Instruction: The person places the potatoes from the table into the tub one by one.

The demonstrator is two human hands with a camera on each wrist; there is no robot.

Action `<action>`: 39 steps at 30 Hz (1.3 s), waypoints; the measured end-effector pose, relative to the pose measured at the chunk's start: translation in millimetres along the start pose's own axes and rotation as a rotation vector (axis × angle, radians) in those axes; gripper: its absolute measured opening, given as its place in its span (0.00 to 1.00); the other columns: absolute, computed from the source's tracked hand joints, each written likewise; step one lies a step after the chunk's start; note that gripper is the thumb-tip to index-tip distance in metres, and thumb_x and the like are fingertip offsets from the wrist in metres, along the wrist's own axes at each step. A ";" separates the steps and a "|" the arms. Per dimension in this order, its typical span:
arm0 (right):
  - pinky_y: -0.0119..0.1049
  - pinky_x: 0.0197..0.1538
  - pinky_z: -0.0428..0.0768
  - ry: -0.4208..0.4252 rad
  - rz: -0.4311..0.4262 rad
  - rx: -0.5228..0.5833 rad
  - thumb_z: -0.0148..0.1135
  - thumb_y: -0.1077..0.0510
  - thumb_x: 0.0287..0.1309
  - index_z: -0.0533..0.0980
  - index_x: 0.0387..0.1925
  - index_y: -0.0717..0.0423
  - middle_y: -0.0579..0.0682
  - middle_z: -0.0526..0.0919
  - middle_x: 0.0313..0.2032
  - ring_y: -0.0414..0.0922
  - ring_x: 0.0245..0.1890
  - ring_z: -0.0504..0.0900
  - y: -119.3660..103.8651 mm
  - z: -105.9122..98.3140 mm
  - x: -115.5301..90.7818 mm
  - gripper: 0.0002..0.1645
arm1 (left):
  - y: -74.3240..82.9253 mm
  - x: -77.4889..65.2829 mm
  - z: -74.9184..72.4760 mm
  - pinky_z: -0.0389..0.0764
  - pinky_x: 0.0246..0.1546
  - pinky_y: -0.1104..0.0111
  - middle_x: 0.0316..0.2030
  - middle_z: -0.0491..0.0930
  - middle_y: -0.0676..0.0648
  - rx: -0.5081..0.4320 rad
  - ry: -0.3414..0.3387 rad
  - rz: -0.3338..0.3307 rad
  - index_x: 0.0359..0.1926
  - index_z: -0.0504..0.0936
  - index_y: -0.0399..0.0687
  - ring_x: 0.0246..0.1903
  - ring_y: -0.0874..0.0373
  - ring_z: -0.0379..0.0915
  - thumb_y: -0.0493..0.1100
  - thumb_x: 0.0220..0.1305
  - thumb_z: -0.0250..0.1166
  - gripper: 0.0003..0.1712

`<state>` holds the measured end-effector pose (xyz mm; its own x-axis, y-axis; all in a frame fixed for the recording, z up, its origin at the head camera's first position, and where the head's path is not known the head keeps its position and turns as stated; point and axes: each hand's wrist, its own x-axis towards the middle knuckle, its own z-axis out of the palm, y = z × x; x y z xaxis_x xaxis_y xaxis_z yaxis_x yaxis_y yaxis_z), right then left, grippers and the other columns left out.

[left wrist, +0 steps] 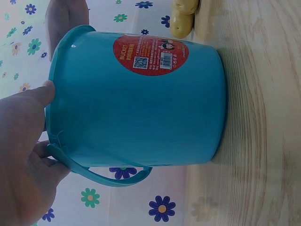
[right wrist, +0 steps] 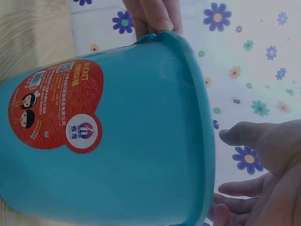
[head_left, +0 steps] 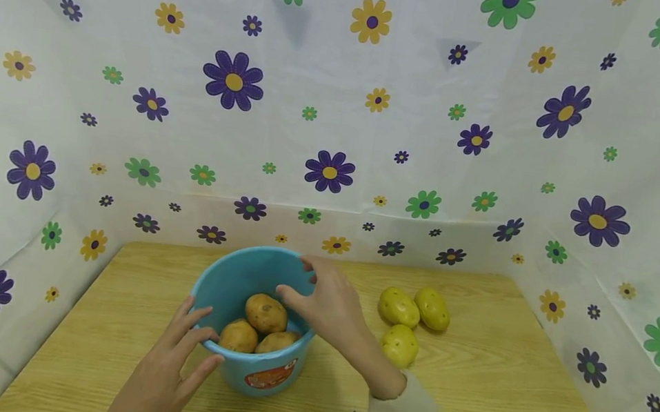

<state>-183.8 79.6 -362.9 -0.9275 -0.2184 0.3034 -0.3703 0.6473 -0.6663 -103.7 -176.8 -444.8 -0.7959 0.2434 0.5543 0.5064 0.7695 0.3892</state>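
Head view: blue bucket (head_left: 232, 375) stands upright on the wood table (head_left: 498, 402), left of centre, mouth up and tipped toward the camera only by viewpoint. Three brown potatoes (head_left: 266, 314) sit down inside it. Left hand (head_left: 168, 359) grips the near-left rim, fingers over the edge, thumb outside. Right hand (head_left: 332, 304) is at the right rim, thumb over the mouth, fingers loosely bent, nothing held; whether the fingertips touch the rim, can't tell. Key relation: three yellow potatoes (head_left: 399, 307) lie in a cluster right of the bucket, apart from it, with the right forearm between them and the camera's lower edge, passing just beside the nearest one. Right hand is nearer to the cluster; left is across the bucket from it. Long axes of the yellow potatoes differ; the left one slants down toward the right. Table runs on right of the cluster to the flowered cloth (head_left: 620, 286); the back edge is close behind the bucket. Left wrist view: thumb presses the outer wall by the rim, other fingers bent beside the handle (left wrist: 108, 181), which hangs along the side; base flat on the wood. Right wrist view: right thumb well off the rim, fingers slack at its edge, wall and red label (right wrist: 59, 101) not held; left hand pinches the rim opposite.
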 end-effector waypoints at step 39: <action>0.50 0.49 0.87 0.137 0.085 -0.001 0.76 0.50 0.61 0.73 0.67 0.61 0.59 0.81 0.57 0.55 0.54 0.81 40.5 -54.6 -24.3 0.38 | -1.2 -0.5 -0.2 0.76 0.56 0.34 0.69 0.70 0.40 -0.011 0.005 0.013 0.51 0.80 0.48 0.74 0.31 0.53 0.44 0.65 0.74 0.17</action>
<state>-173.5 151.0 -360.1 -0.9400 -0.0612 0.3356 -0.2902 0.6603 -0.6926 -103.9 -178.0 -445.4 -0.7874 0.2501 0.5634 0.5203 0.7598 0.3899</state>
